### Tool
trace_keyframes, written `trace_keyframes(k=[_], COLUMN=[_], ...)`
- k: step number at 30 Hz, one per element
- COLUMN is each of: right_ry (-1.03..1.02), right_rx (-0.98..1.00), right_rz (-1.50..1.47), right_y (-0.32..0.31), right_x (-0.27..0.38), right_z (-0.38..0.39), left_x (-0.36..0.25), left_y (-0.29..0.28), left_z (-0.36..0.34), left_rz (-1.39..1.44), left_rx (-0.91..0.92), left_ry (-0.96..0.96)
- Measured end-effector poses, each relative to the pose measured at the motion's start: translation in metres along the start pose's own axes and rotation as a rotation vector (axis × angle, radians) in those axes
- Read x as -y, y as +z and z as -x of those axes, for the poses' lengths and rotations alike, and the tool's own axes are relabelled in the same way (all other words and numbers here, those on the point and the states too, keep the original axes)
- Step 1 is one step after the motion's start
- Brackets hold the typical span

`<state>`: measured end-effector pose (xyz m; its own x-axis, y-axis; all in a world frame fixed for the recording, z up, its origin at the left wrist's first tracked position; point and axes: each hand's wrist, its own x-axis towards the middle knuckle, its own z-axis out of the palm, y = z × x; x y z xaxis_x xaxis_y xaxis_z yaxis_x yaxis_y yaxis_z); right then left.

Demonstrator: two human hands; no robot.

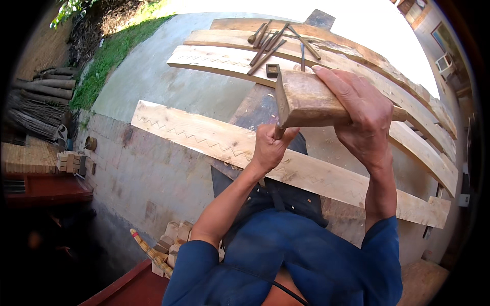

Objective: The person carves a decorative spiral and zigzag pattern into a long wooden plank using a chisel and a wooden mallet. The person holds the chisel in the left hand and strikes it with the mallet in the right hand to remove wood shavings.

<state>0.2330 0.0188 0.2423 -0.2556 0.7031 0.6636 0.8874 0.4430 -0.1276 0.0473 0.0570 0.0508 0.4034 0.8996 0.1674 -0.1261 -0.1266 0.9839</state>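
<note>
Across my front lies a long pale plank [176,128] with a zigzag line of marks along its left half. My left hand [269,149] is closed round a chisel [279,132] over the plank's middle; only the top of its handle shows, and its blade is hidden. In my right hand [363,113] is a wooden mallet [309,97], gripped by the handle close behind its blocky head. The mallet head hangs right over the chisel's top. Whether the two touch, I cannot tell. Small wood chips lie around the left hand.
Beyond the plank, more long boards [224,58] lie side by side, one with zigzag marks. Several chisels [266,57] and a small square block with a hole [273,70] rest on them. Stacked logs [53,84] and a red surface [48,189] are at the left.
</note>
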Motion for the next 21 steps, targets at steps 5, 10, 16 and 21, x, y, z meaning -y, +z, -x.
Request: trace_keyframes(k=[5,10,16,21], right_ry=[0.108,0.052,0.158,0.229], right_rx=[-0.101,0.051,-0.034,-0.002], right_rz=[-0.202,0.116,-0.06,-0.075], right_y=[0.001,0.016,0.015,0.018], right_x=[0.007,-0.003,-0.013,-0.022], right_z=[0.013,0.023,0.052,0.075], left_x=[0.0,-0.017,-0.017,-0.011], left_y=[0.007,0.017,0.011,-0.016], left_z=[-0.003,0.004,-0.001,-0.009], left_rz=[0.109,0.158,0.369,0.471], left_rx=[-0.025,-0.177,-0.46,-0.297], left_ry=[0.106,0.0,0.004,-0.008])
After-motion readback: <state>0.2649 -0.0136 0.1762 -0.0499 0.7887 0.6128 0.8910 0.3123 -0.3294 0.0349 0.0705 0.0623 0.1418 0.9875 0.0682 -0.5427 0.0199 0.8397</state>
